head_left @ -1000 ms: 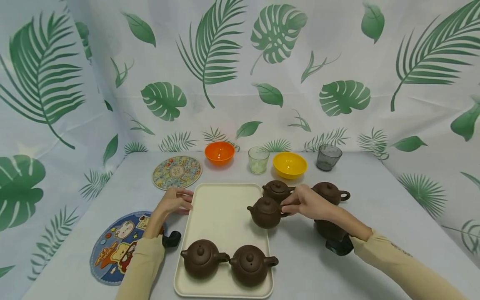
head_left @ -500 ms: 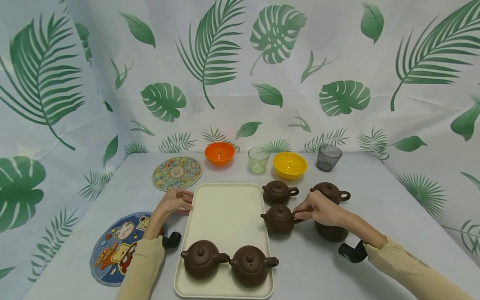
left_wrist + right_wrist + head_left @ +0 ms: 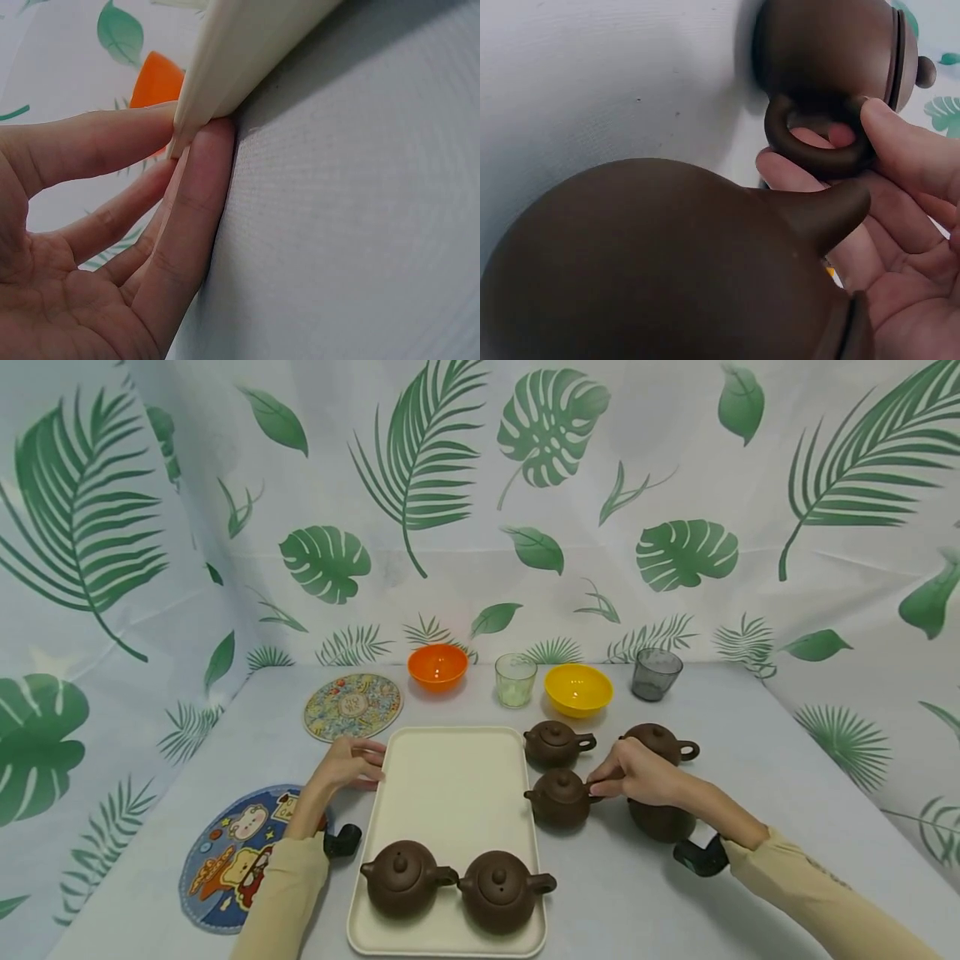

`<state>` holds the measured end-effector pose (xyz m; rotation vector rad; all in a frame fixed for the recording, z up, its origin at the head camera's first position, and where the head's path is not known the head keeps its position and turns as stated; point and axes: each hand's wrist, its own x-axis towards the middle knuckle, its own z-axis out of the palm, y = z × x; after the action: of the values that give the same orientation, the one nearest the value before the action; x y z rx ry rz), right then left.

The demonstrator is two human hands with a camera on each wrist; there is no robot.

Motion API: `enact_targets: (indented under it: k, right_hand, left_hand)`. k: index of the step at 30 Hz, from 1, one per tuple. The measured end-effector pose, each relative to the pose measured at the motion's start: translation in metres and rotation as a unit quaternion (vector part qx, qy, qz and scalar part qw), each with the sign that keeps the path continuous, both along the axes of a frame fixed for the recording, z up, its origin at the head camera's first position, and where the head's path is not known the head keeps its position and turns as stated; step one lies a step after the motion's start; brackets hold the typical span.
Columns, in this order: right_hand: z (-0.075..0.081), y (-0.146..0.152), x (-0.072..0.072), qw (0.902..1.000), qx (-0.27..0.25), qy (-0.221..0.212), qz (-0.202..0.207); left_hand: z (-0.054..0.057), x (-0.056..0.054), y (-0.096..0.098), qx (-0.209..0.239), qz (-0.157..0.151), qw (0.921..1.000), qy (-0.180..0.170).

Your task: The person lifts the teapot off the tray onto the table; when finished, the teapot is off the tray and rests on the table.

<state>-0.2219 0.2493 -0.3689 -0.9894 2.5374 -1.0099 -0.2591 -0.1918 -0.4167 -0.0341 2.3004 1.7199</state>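
Observation:
My right hand (image 3: 637,772) pinches the loop handle of a dark brown teapot (image 3: 561,800) beside the tray's right edge, its spout over the rim. In the right wrist view, thumb and fingers hold that teapot's handle (image 3: 817,154); another teapot (image 3: 652,262) fills the foreground. My left hand (image 3: 348,764) grips the left rim of the cream tray (image 3: 450,777). In the left wrist view, thumb and fingers are on either side of the tray's rim (image 3: 214,67). Two teapots, left (image 3: 401,878) and right (image 3: 497,892), stand on the tray's near end.
Behind the held teapot stands another teapot (image 3: 553,743); two more, far (image 3: 652,742) and near (image 3: 663,822), stand right of the hand. An orange bowl (image 3: 438,667), green glass (image 3: 515,681), yellow bowl (image 3: 577,689) and grey glass (image 3: 656,675) line the back. Round mats (image 3: 354,706) lie left.
My right hand has moved the teapot rightward and slightly nearer, from over the tray's right edge to beside it. My left hand has stayed at the tray's left rim.

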Motion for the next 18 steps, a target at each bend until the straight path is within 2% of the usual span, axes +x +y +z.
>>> enact_targets:
  k: [5,9,13,18]
  right_hand:
    - [0.001,0.000,0.000,0.9999,0.007,-0.008,0.003]
    - [0.007,-0.001,0.000,0.9994,0.032,0.015,0.001]
    - [0.019,-0.004,0.005,0.9972,0.042,0.057,-0.025]
    - [0.036,-0.014,0.016,0.9956,0.008,0.068,-0.064]
  left_hand:
    - [-0.001,-0.001,0.000,-0.003,0.006,1.0000,-0.002]
    - [-0.002,0.000,0.000,0.002,0.007,1.0000,-0.004]
    - [-0.003,0.000,0.000,0.009,0.002,0.9999,-0.008]
    - [-0.001,0.000,0.001,-0.003,0.007,1.0000,-0.003]
